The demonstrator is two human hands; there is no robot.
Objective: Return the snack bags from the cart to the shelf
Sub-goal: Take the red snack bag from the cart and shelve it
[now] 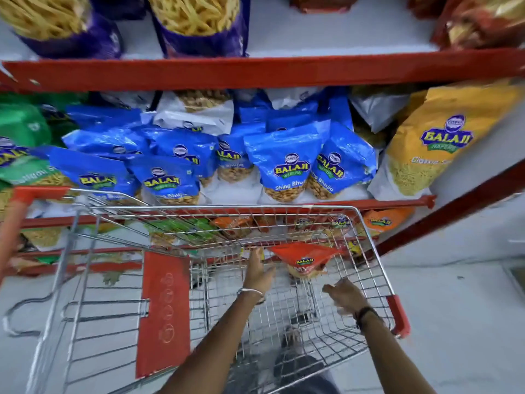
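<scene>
A wire shopping cart stands against a red shelf rack. One red-orange snack bag leans inside the cart's far end. Both my arms reach down into the basket. My left hand is just left of the bag, fingers spread, close to its edge; I cannot tell whether it touches. My right hand hovers lower right of the bag, fingers apart, holding nothing. The middle shelf holds several blue snack bags.
A big yellow bag leans at the shelf's right end, green bags at the left. Purple bags sit on the top shelf. Orange and green bags fill the lower shelf behind the cart. The cart's red child-seat flap stands left of my arms.
</scene>
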